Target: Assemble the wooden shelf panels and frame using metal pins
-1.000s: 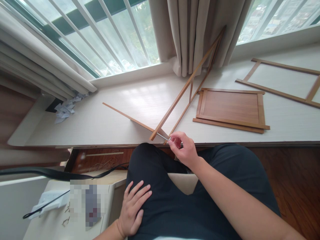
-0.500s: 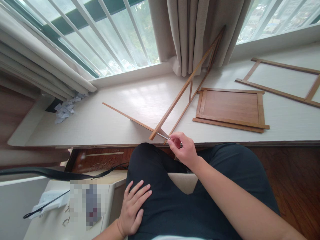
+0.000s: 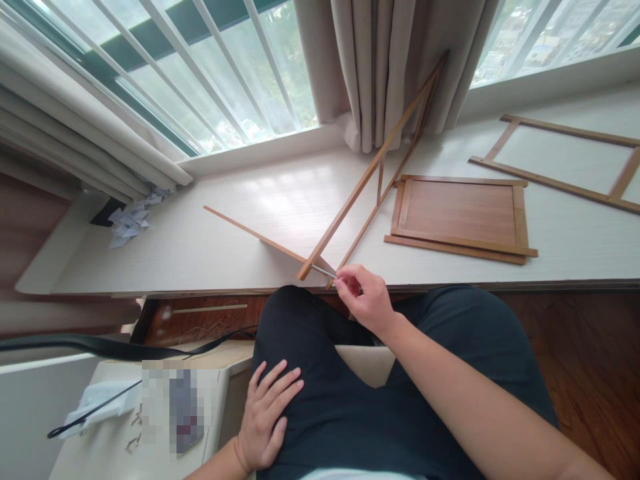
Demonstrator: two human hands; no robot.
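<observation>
My right hand (image 3: 367, 297) is closed, thumb and fingers pinching the near end of a thin silver hex key (image 3: 323, 271). The key's far end meets the lower end of a tilted wooden frame (image 3: 350, 205); its tip is hidden there. This frame has two long rails with a crosspiece and leans up against the curtain. A narrow wooden board (image 3: 255, 235), seen edge-on, joins the frame near its bottom and extends left. My left hand (image 3: 267, 413) lies flat on my left thigh, fingers spread, holding nothing.
Wooden panels (image 3: 460, 210) lie stacked on the white window ledge (image 3: 150, 260), right of the frame. Farther right is a flat ladder-like wooden frame (image 3: 555, 180). Crumpled paper (image 3: 130, 223) sits at the left. Small metal fittings (image 3: 133, 443) rest on a pale cabinet (image 3: 100, 460).
The fingers of my right hand have shifted very slightly at the end of the hex key. My left hand and the wooden pieces stay where they were.
</observation>
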